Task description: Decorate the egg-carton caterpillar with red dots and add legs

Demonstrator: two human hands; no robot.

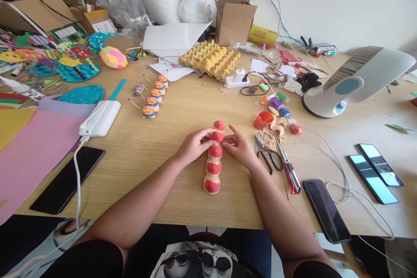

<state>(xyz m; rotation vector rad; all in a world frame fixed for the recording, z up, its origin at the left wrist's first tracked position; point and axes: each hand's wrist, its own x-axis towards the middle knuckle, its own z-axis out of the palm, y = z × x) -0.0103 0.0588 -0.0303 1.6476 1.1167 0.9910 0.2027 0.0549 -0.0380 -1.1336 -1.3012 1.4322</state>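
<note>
A strip of egg-carton cups (213,168) lies lengthwise on the table in front of me, its several bumps capped in red, apparently modelling clay, over a pale base. My left hand (197,144) grips it from the left, fingers and thumb at the second bump from the far end. From the right, my right hand (240,147) pinches the same part with thumb and fingers, one finger raised. Whether a small bit of clay is between the fingertips cannot be made out. Beyond, to the left, stands a finished-looking orange-and-blue caterpillar (153,99) with cotton-swab-like sticks.
Right of my hands lie scissors (269,153), a red utility knife (289,171), an orange cup (263,119) and bagged clay (276,102). An egg tray (211,58) sits at the back, a white fan-like device (345,87) at right. Phones (326,210) and a power bank (100,118) flank me.
</note>
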